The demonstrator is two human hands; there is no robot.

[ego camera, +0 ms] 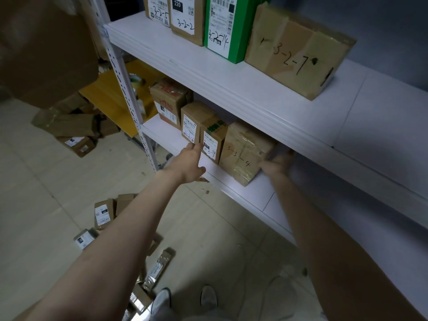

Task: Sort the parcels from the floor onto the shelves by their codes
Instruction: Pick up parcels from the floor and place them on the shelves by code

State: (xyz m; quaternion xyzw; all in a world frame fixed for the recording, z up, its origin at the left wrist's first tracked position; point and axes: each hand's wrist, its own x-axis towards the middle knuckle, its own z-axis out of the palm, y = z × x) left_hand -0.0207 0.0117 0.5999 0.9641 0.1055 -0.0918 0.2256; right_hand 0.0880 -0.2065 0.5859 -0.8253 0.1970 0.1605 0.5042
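Left hand [190, 163] is reaching to the lower shelf [259, 193], fingers straight, touching the small labelled parcel [191, 125]. Right hand [276, 162] is pressing against the right side of the 3-3-4 parcel [243, 154] on the same shelf. Its fingers are blurred, so the grip is unclear. Other parcels [104, 213] are lying on the floor.

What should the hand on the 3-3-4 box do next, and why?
Probably draw the right hand back: the 3-3-4 box it touches already stands on the lower shelf beside the 3-3-1 box, and more parcels lie on the floor.
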